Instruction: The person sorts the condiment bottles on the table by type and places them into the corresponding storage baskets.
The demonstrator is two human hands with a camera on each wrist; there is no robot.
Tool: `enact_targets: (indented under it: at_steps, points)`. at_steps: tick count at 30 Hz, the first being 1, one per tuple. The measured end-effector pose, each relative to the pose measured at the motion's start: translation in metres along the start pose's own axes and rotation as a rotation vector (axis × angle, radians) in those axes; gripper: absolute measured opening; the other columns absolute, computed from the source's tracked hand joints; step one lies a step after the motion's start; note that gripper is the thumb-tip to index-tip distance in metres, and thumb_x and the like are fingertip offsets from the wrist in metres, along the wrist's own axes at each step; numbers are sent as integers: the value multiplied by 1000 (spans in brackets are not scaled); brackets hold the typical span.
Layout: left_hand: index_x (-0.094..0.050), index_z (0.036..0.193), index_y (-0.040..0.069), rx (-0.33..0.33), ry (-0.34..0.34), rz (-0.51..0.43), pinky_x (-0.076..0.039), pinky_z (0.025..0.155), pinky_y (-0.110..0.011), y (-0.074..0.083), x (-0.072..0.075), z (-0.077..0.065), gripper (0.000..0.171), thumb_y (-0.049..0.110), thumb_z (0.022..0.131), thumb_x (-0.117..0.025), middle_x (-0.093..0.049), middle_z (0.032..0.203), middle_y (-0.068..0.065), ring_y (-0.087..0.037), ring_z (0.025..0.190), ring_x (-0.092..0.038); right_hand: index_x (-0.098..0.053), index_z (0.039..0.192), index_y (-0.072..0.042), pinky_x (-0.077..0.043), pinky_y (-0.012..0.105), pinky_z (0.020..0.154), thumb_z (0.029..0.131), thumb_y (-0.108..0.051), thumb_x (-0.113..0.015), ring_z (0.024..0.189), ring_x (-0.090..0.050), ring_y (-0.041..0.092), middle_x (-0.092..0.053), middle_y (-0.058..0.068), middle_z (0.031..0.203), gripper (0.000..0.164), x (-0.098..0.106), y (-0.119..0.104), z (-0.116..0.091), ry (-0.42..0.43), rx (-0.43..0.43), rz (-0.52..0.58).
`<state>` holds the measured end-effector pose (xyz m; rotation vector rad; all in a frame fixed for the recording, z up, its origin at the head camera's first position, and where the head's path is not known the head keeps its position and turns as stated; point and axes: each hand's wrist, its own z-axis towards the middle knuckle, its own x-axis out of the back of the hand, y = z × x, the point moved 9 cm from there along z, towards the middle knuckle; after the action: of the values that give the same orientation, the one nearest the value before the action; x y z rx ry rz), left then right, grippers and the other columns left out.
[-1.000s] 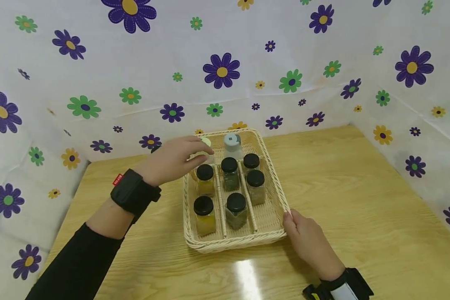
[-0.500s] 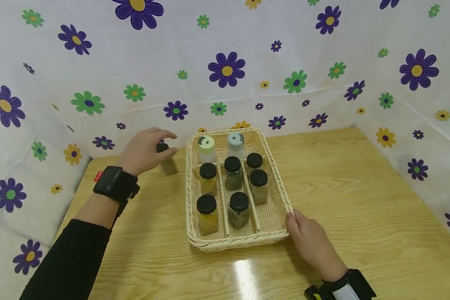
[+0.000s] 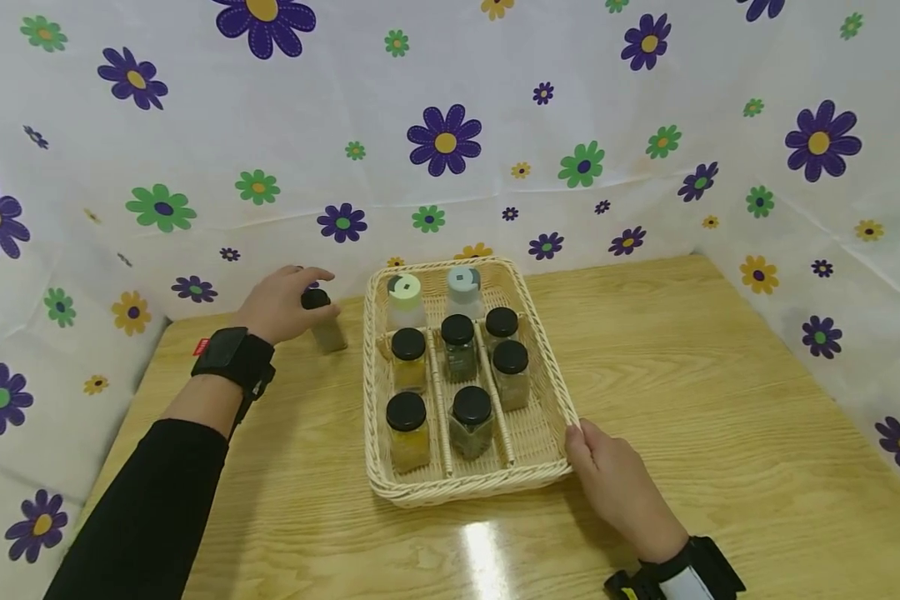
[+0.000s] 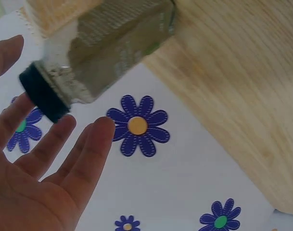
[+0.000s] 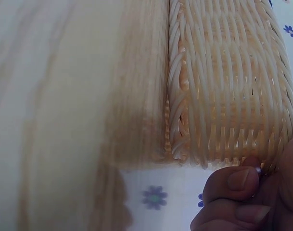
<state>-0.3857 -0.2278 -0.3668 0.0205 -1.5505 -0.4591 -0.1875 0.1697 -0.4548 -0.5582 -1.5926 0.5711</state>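
Note:
My left hand [image 3: 279, 305] reaches round a spice jar [image 3: 328, 335] standing on the table left of the basket. In the left wrist view this jar [image 4: 112, 45] has a dark cap and greyish contents; thumb and fingers are spread about the cap, with gaps showing. My right hand [image 3: 619, 487] grips the near right corner of the wicker basket [image 3: 468, 487], thumb on the rim. Curled fingers [image 5: 237, 180] show under the basket's woven side in the right wrist view. Inside the basket are several black-capped spice jars [image 3: 472, 421] in rows.
At the basket's far end stand a shaker with a yellow-green top [image 3: 405, 290] and one with a pale blue top [image 3: 464, 283]. Woven dividers [image 3: 442, 417] part the basket lengthwise. Flowered cloth [image 3: 450, 208] hangs behind and beside the wooden table [image 3: 720, 400].
My left hand has moved left from over the far end of the basket to the jar outside it, then settled lower about its cap. The right hand keeps its grip on the basket.

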Motion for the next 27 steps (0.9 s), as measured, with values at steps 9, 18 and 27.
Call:
enact_targets:
  at_steps: [9,18,27]
  points:
    - [-41,151,16,20,-50,2,-33,105,-71,-12,-18,11,71,42,92,-69,-46,146,-26,-51,134,-38,-53,87,-13,-25,25,49,109,-38,-33,53,-28,12,-33,-4,62,39,-1,2,1,15,1,1]
    - [-43,150,14,22,-61,-31,-36,104,-69,-8,-23,16,68,40,93,-69,-50,143,-25,-49,131,-44,-52,84,-14,-26,26,48,109,-38,-34,53,-30,13,-33,-4,62,39,2,1,1,23,13,-4]
    - [-51,143,11,24,-16,-11,-38,104,-66,-4,-20,15,60,39,93,-69,-53,140,-25,-48,128,-46,-52,85,-14,-26,26,48,109,-38,-34,53,-28,13,-32,-4,62,38,1,2,2,17,10,-7]
